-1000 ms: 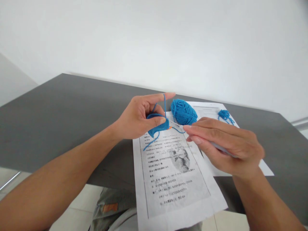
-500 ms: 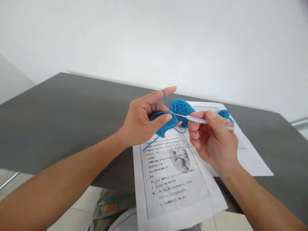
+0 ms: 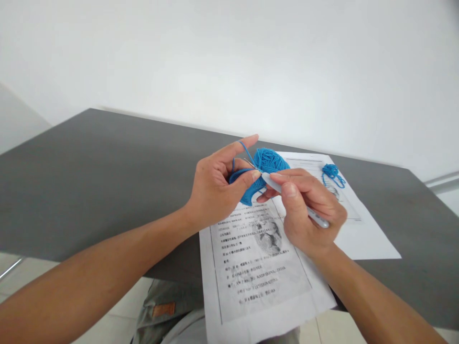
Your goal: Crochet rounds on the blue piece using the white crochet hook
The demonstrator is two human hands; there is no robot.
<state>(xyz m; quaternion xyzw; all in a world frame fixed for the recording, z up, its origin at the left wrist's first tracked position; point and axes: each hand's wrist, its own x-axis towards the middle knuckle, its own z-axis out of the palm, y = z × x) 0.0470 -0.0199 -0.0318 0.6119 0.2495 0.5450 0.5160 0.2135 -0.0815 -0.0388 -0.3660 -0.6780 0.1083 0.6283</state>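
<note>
My left hand [image 3: 224, 184] pinches a blue crocheted piece [image 3: 247, 195] between thumb and fingers. A strand of blue yarn [image 3: 246, 149] loops over its raised index finger. My right hand [image 3: 310, 205] grips a crochet hook [image 3: 317, 217] by its pale grey handle. The hook's metal shaft passes by the left thumb tip at the upper edge of the piece, its end pointing up and left near the strand. Just behind the hands sits a ball of blue yarn [image 3: 270, 158], its lower part hidden by my right hand.
A printed sheet [image 3: 258, 286] with text and a picture hangs over the near edge of the dark grey table [image 3: 118, 172]. Another printed sheet [image 3: 369, 239] lies to the right, with a small blue yarn tangle [image 3: 330, 170] on it. A white wall rises behind.
My right hand has moved left and closer to my left hand, tilting the hook so its handle slopes down to the right. The orange bit by the piece is now hidden.
</note>
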